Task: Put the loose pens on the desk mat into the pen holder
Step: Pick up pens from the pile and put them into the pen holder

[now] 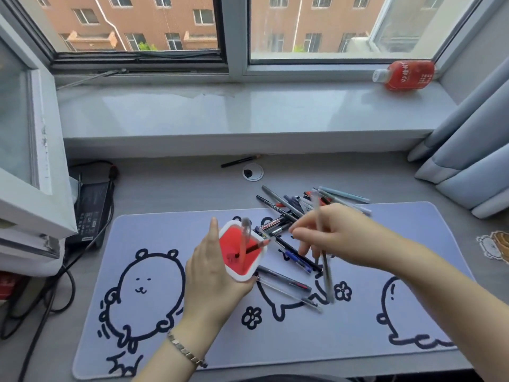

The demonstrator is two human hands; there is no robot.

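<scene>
My left hand (212, 274) grips a red pen holder with a white rim (240, 272) and tilts its mouth toward me above the lilac desk mat (170, 340). Two pens stand inside it. My right hand (338, 235) pinches a long grey pen (326, 271), blurred, just right of the holder. A heap of loose pens (292, 208) lies behind my right hand at the mat's far edge. A few more pens (286, 281) lie on the mat between my hands.
A black power brick (92, 208) with cables sits left of the mat. A black pencil (238, 161) and a cable grommet (252, 172) lie behind. A red bottle (407, 75) lies on the windowsill. Curtains (468, 150) hang at right.
</scene>
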